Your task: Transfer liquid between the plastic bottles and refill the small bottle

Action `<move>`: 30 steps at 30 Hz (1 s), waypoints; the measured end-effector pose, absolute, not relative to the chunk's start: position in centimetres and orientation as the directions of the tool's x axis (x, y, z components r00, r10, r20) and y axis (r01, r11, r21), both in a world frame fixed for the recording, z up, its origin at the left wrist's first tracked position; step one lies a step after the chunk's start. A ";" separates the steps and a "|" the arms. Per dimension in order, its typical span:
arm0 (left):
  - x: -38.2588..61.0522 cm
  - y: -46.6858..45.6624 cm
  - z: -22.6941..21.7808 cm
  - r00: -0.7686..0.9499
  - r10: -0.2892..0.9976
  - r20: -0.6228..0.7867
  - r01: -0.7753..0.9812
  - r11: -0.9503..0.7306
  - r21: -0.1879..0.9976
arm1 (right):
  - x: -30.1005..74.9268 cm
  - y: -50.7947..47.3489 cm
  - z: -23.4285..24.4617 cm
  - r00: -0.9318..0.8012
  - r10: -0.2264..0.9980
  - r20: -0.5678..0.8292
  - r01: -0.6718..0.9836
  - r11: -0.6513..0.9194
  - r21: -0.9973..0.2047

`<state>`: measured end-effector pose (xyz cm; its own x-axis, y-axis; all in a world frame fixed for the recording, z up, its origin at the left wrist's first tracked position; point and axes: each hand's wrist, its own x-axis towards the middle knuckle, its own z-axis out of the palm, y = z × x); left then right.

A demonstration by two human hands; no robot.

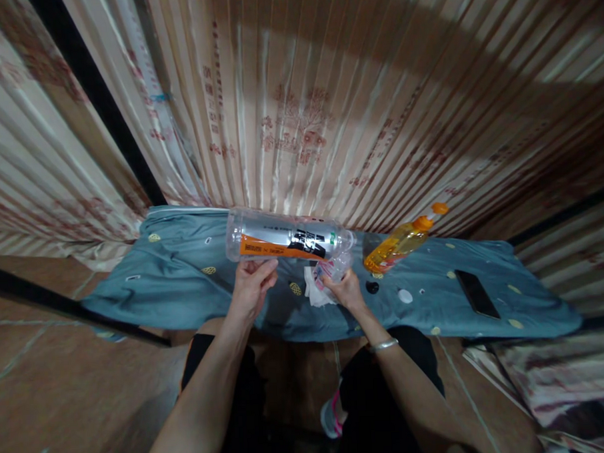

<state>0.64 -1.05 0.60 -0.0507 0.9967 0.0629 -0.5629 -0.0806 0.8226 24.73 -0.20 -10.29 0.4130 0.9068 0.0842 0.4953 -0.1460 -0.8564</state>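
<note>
A large clear plastic bottle (287, 240) with a silver and orange label lies almost level above the cloth, its neck to the right. My left hand (252, 285) is closed on its underside near the base, the thumb along the lower edge. Just below the bottle's neck, my right hand (345, 288) grips a small clear plastic container (338, 263) with pink print. The container meets or overlaps the neck; whether they touch, I cannot tell. Beneath it is a crumpled white tissue (312, 289), partly hidden.
A pump bottle of yellow liquid (396, 249) with an orange top stands right of my hands. Near it lie a black cap (372, 287) and a white disc (404, 295). A dark phone (477, 293) rests on the blue-green cloth (184, 285). Behind hangs a pleated curtain (297, 120).
</note>
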 end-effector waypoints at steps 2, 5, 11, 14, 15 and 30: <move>0.7 -1.0 0.7 -0.051 0.997 0.062 -0.562 -0.080 0.823 | 24.7 -0.2 -10.2 0.415 0.906 0.086 0.495 -0.146 -0.857; 0.7 -1.1 0.8 -0.053 0.997 0.057 -0.559 -0.077 0.825 | 24.6 -0.2 -10.2 0.414 0.906 0.084 0.493 -0.145 -0.858; 0.7 -1.1 0.7 -0.057 0.997 0.048 -0.559 -0.072 0.826 | 24.7 -0.1 -10.5 0.410 0.908 0.090 0.496 -0.138 -0.857; 0.7 -1.1 0.6 -0.056 0.996 0.065 -0.560 -0.085 0.824 | 24.8 -0.2 -10.6 0.401 0.911 0.095 0.502 -0.131 -0.855; 0.7 -1.1 0.6 -0.057 0.996 0.069 -0.558 -0.090 0.825 | 24.8 -0.2 -10.6 0.400 0.911 0.099 0.504 -0.129 -0.854; 0.6 -1.2 0.6 -0.062 0.996 0.057 -0.554 -0.082 0.829 | 24.7 0.0 -10.9 0.417 0.902 0.110 0.511 -0.133 -0.849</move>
